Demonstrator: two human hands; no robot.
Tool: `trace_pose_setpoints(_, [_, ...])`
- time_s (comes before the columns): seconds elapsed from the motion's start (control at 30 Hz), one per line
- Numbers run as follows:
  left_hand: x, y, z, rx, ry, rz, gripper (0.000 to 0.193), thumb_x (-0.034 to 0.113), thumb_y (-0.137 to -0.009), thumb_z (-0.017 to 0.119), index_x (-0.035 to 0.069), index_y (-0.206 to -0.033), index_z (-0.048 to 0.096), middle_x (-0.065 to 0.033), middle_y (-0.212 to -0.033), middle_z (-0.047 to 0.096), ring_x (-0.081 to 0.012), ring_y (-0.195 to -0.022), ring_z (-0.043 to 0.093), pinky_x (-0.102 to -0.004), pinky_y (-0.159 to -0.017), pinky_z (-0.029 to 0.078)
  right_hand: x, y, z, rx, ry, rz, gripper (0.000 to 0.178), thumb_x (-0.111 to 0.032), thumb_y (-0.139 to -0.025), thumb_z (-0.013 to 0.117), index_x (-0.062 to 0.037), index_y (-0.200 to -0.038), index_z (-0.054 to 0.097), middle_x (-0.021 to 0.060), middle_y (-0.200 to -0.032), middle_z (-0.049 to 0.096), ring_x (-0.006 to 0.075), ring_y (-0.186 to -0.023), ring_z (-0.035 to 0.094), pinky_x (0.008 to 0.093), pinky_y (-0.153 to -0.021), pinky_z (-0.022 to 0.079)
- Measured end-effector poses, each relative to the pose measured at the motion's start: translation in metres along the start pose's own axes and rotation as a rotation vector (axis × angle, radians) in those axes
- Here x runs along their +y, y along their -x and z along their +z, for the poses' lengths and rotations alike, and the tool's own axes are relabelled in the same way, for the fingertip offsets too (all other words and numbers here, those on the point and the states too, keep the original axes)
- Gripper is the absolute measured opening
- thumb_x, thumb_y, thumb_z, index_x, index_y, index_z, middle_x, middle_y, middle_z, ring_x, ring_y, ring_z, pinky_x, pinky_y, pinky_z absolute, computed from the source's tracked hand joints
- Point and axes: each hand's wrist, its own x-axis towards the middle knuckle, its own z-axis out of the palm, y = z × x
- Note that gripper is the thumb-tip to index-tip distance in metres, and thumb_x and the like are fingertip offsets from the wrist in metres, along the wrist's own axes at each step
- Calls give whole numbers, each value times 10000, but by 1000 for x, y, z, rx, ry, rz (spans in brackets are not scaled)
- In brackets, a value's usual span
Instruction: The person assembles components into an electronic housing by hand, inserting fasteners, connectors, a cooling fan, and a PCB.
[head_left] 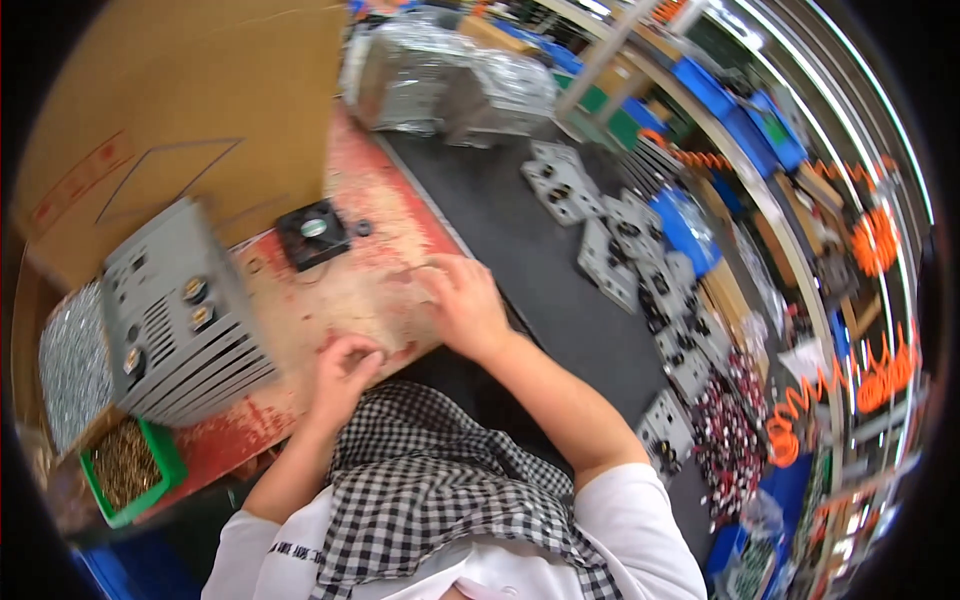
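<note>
My left hand (345,375) is low over the near edge of a worn red and bare-wood bench (375,190). Its thumb and fingers curl toward each other, and anything between them is too small to make out. To its right my right hand (463,303) reaches leftward over the bench, fingers loosely bent and apart, with no object visible in it. A square black fan (312,236) lies beyond both hands, its thin wire on the bench. Beside the fan is a small dark round part (362,229). Grey slotted metal panels (185,310) stand in a row at left.
A large cardboard box (190,110) rises at the back left. A green bin (170,455) of brass-coloured screws sits near left. Along the right runs a black belt (530,240) with grey panels (610,240) and a heap of red-and-white small parts (730,430). Wrapped bundles (450,80) lie at its far end.
</note>
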Motion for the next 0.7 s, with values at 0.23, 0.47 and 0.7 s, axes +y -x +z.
trace_pose_setpoints(0.23, [-4,-4,35,-80,52,-74,59,54,-867,606,16,-906,583,-31,-874,610,-92,-791,563,-231,-741,457,175,177,-104,-140,633,891,444,-191,-747,695,-116,-1160,550,71,-1162,531,265,-1101,501,433,-902,415])
trace_pose_setpoints(0.47, [-21,-9,98,-344,-4,-297,80,102,-891,588,26,-917,590,-51,-860,626,-102,-756,593,-255,-702,507,191,195,-126,-329,593,862,204,-155,-721,667,-103,-914,626,77,-936,634,271,-952,575,417,-807,459])
trace_pose_setpoints(0.7, [-46,-21,152,-434,61,-527,177,170,-911,578,42,-1032,563,-67,-914,619,-136,-778,609,-273,-704,515,103,147,-81,-132,186,652,105,-109,-679,613,-38,-751,640,171,-789,650,336,-798,617,445,-721,499])
